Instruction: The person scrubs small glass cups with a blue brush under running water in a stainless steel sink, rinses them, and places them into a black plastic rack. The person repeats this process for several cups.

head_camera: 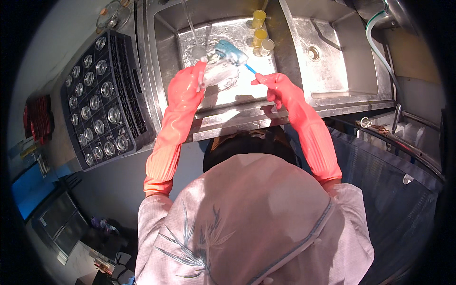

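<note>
Both my hands wear long pink rubber gloves over the left basin of a steel sink. My left hand grips a clear drinking glass, tilted on its side, its outline partly lost in glare. In my right hand, the fingers pinch the thin blue handle of a bottle brush. Its wet light-blue head lies just beyond the glass, near the rim; whether they touch I cannot tell. Water runs in a thin stream into the basin behind my left hand.
Two glasses with yellow contents and a paler one stand at the basin's right wall. The right basin has a drain. A dark glass rack filled with upturned glasses stands left. A clear hose hangs at the right.
</note>
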Motion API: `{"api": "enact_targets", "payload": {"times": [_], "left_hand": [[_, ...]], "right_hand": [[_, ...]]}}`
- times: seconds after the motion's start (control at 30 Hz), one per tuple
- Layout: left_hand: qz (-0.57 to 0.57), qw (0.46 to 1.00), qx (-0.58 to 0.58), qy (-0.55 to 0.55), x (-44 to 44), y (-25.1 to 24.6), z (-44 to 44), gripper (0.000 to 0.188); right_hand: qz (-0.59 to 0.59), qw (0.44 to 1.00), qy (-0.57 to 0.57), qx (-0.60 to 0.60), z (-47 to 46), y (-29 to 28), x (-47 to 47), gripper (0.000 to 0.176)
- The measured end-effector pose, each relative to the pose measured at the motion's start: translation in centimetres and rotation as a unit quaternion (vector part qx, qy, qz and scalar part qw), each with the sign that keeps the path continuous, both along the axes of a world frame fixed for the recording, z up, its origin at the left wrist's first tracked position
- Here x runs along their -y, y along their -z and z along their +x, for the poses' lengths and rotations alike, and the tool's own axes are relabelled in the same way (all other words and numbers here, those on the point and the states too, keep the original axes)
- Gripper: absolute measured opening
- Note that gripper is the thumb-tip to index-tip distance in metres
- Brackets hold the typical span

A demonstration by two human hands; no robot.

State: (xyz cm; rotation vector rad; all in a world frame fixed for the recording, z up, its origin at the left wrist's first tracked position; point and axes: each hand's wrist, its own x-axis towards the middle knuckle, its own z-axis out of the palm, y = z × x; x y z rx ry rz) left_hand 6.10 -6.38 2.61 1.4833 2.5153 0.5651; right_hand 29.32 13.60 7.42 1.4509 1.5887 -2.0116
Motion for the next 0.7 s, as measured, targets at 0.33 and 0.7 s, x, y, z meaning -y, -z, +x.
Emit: {"api": "enact_targets", "payload": {"times": [0.33, 0.7], "left_hand": [[0.172, 0.796, 0.549, -0.188, -1.4, 9.3, 2.5, 0.069], [0.341, 0.607, 0.589, -0.410, -5.2, 19.6, 2.0, 0.044]], "right_hand": [[-0.411, 0.898, 0.085, -0.130, 1.1, 4.3, 2.7, 0.065], [-0.291, 0.934, 0.179, -0.104, 3.7, 3.4, 0.3, 0.056]]}}
